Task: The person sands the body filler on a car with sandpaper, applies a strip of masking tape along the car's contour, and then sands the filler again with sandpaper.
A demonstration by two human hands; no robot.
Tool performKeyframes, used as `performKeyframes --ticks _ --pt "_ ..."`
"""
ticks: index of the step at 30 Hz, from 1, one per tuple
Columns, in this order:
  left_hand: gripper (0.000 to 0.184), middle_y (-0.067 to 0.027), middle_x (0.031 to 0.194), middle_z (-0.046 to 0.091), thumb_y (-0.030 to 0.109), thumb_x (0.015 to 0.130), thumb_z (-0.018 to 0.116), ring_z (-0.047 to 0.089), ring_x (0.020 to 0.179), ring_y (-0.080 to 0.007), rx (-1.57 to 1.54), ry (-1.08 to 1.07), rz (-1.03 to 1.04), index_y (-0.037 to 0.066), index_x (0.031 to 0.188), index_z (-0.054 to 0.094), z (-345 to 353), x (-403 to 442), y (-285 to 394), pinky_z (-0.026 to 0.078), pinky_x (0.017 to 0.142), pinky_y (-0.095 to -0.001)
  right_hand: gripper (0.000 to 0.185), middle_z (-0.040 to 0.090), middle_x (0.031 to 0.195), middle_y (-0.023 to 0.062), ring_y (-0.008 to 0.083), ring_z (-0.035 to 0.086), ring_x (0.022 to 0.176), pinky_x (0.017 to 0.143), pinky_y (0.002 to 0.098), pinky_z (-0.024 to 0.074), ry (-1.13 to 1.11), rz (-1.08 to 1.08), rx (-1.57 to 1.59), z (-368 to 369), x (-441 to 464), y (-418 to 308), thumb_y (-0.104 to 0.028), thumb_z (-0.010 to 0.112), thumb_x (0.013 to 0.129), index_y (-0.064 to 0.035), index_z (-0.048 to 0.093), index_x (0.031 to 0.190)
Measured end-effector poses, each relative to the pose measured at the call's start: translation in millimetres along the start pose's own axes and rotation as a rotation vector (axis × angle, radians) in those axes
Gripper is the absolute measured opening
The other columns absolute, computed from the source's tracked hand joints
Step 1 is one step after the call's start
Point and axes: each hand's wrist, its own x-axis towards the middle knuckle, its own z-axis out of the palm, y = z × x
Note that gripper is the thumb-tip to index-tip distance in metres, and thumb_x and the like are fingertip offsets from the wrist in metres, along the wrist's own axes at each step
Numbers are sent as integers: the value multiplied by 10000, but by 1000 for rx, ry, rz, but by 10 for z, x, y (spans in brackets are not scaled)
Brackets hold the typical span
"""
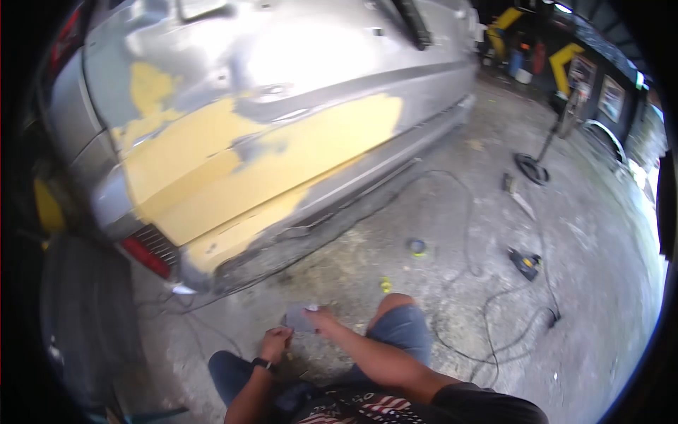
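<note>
A small grey sheet (299,320), which looks like sandpaper, is held low over the floor between my knees. My right hand (322,321) is closed on its right side. At the sheet's lower left corner, the fingers of my left hand (276,343) are pinched together on the edge. Ahead of both hands stands the rear of a vehicle (332,63) in bare grey metal. Yellow filler (205,169) covers much of its lower panel and part of the bumper, with grey patches showing through.
A black power tool (525,264) lies on the concrete at the right, near a looping cord (487,311). A tape roll (417,246) and a small yellow item (385,285) are nearer. A tyre (88,318) stands left; a round-based stand (532,168) is farther back.
</note>
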Motion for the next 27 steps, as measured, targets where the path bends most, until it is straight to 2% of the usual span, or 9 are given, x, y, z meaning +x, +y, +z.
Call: performKeyframes --ticks 5,7,9,13,14,16,20,22,27 --pt "208 -17 632 609 212 958 696 538 544 -114 429 -121 56 60 817 706 -110 -167 -176 418 523 -281 410 693 1024 95 199 653 927 655 413 509 279 41 114 -175 44 -295 -334 750 925 -57 666 1216" --pt "257 -14 583 573 235 963 686 534 518 -123 844 -106 649 71 765 677 -504 167 -630 418 504 -287 398 688 955 54 207 645 845 610 415 529 143 98 84 -152 207 -152 -414 758 888 -71 700 1082" --pt "243 -10 676 613 268 988 655 577 568 -162 85 111 8 84 828 660 -623 65 -549 446 514 -323 410 684 976 57 211 641 848 623 410 527 -23 95 7 -55 38 -141 -420 755 883 -80 696 1105" --pt "216 -32 1025 703 215 919 711 681 794 -270 -516 76 -376 125 1103 642 -364 -257 44 565 740 -381 456 682 1039 62 225 634 863 672 413 529 -362 108 -254 144 -376 -248 -432 753 866 -118 679 1188" --pt "216 -32 1025 703 215 919 711 681 794 -270 -517 79 -382 125 1103 642 -379 -253 -31 565 740 -381 586 663 1172 99 252 644 1030 736 430 548 -435 107 -319 154 -473 -326 -454 767 860 -50 605 1252" --pt "341 -83 1121 727 279 904 720 709 984 -293 748 -173 556 125 1201 655 -407 -260 -145 557 891 -404 584 664 1166 105 260 651 1032 738 433 554 -463 91 -346 185 -510 -340 -442 770 860 -39 602 1248" --pt "395 -116 1184 726 301 945 669 686 1130 -291 746 -194 349 126 1298 635 -451 -254 -161 532 962 -428 560 676 1146 119 281 670 1017 739 438 567 -460 103 -394 255 -553 -342 -393 787 852 -32 604 1239" --pt "314 -100 1064 739 270 982 632 715 986 -286 -643 -70 -123 112 1253 649 -417 -22 -423 561 871 -412 545 680 1151 120 279 672 1012 741 438 568 -440 110 -376 243 -561 -368 -366 785 857 -34 600 1248" --pt "181 -52 932 693 206 975 662 679 803 -229 -612 163 -194 83 1107 646 -374 -167 -107 552 690 -374 517 685 1185 110 258 679 1029 739 434 569 -344 84 -150 70 -373 -248 -309 775 874 -51 592 1283"
